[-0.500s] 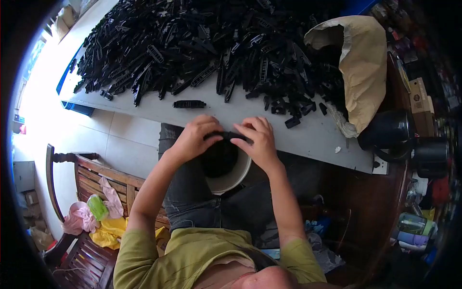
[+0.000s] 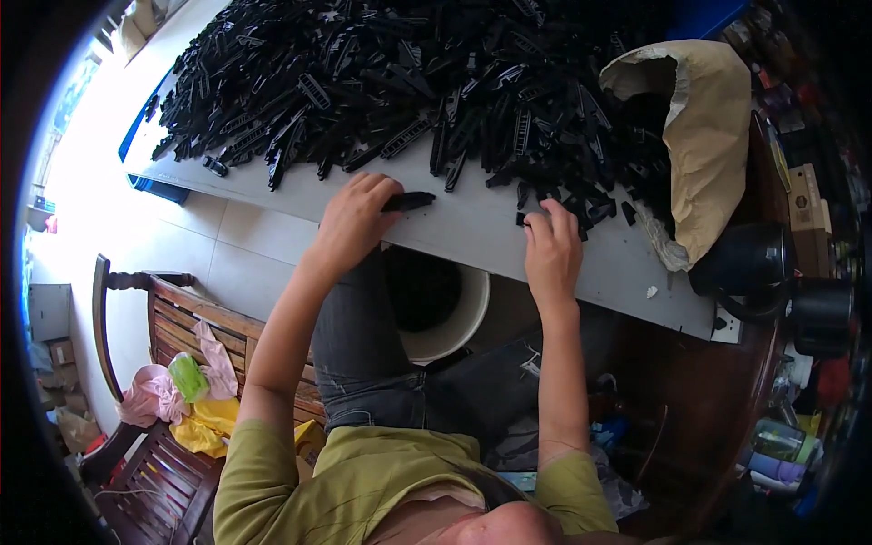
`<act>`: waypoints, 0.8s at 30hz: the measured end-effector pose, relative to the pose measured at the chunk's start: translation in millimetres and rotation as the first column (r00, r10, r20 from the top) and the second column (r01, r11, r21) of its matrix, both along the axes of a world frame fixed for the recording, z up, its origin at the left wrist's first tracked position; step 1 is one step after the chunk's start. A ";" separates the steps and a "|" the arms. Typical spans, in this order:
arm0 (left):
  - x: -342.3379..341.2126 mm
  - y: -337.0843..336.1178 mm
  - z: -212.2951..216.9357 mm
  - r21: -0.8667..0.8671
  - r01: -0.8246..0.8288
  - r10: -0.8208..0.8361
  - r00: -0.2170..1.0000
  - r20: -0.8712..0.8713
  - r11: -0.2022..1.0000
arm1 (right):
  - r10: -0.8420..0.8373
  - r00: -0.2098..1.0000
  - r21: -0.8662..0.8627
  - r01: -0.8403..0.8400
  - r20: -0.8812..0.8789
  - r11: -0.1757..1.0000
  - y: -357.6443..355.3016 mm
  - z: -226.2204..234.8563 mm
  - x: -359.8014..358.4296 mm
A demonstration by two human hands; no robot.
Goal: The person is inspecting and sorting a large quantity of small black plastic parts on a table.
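At the table's near edge, my left hand [image 2: 356,221] is closed on one end of a long black plastic piece [image 2: 413,201], whose other end sticks out to the right. Over to the right, my right hand [image 2: 554,252] reaches the small black parts [image 2: 599,209], its bent fingers closed on a small black plastic part [image 2: 521,219] only partly visible beside them. Between my forearms stands a white bucket [image 2: 474,313] under the table edge, with black pieces inside.
A large heap of long black plastic pieces [image 2: 363,91] covers the back of the grey table [image 2: 636,295]. An open tan paper sack [image 2: 713,145] leans at the right, near black mugs [image 2: 745,259]. A wooden bench [image 2: 204,313] with cloths stands at the left.
My hands have parted from the black piece they held together above the bucket. The left went forward to the single piece lying on the table; the right moved right to the small parts.
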State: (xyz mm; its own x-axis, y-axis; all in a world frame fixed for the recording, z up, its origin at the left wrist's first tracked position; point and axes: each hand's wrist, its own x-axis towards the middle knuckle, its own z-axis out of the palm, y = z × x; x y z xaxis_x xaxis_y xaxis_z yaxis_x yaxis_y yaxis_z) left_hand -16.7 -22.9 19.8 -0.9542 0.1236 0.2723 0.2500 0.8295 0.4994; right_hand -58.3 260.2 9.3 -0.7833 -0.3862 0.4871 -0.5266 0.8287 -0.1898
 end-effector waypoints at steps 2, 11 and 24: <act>-3.5 7.1 -2.1 0.220 0.102 -0.105 0.994 0.000 0.970 | 0.047 0.994 -0.003 -0.047 -0.096 0.999 -3.4 -2.1 3.2; -10.5 48.5 4.9 0.330 0.135 -0.173 0.981 0.088 0.934 | 0.574 0.700 -0.844 0.536 0.425 -0.028 -8.0 4.5 27.1; -7.9 42.6 -10.9 0.410 0.210 -0.248 0.968 0.040 0.888 | 0.286 0.920 -0.307 -0.199 0.268 0.931 -22.7 8.5 20.7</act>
